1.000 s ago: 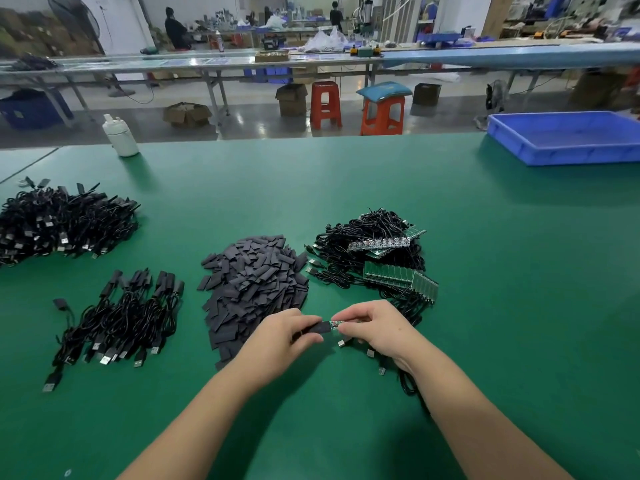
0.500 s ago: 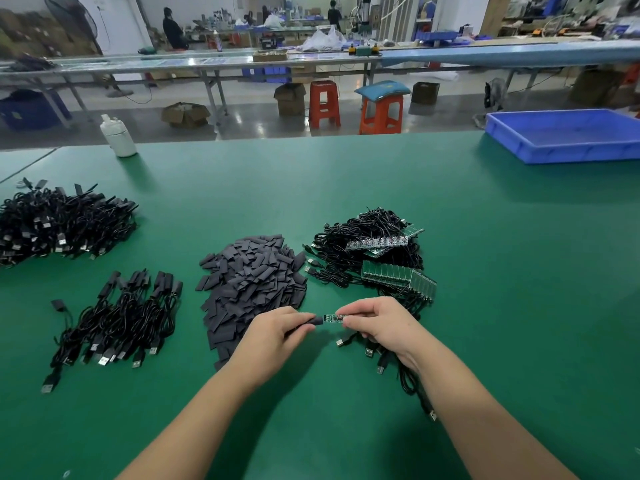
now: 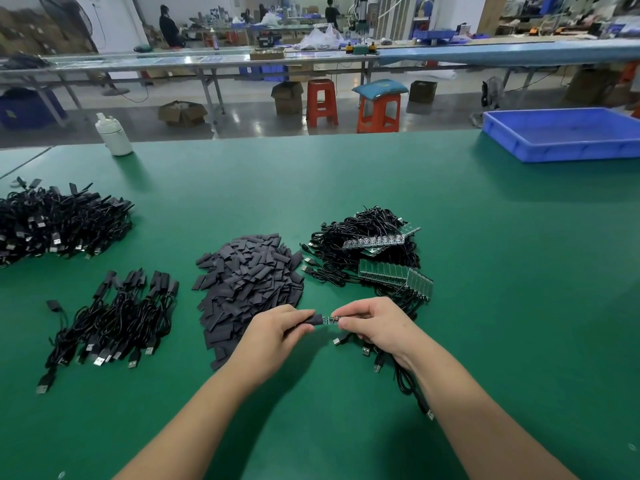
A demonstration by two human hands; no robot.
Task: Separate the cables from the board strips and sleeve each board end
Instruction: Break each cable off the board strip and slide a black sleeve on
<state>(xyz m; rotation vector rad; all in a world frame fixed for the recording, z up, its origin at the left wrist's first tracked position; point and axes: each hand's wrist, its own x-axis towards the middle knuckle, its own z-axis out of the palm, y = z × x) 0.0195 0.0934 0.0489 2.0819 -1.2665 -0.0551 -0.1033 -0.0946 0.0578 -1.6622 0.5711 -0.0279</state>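
One view only, head cam. Blue tray (image 3: 568,147) sits at far right edge of the green table (image 3: 485,271); inside looks bare, though its near wall hides part of the floor. White bottle (image 3: 113,135) stands at far edge, left side; no writing readable on it or anywhere else.

Left hand (image 3: 273,336) pinches a dark sleeve (image 3: 313,319) btwn thumb & fingers. Right hand (image 3: 377,323) pinches the other end of a small board (image 3: 330,320), fingers curled round it; sleeve mouth meets the board's left end, both held just above the table, near centre. Board's cable (image 3: 403,379) trails under the right wrist toward the near edge.

Sleeve pile (image 3: 247,282) lies just beyond the left hand. Board strips w/ cables (image 3: 374,258) heaped just beyond the right hand, touching the sleeve pile's right side or nearly so. Small cable bunch (image 3: 114,323) sits left of the sleeves, well apart from the hands; big cable heap (image 3: 59,223) runs off the left edge.

Open green room: wide stretch right of the hands up to the tray, plus a band along the far edge.
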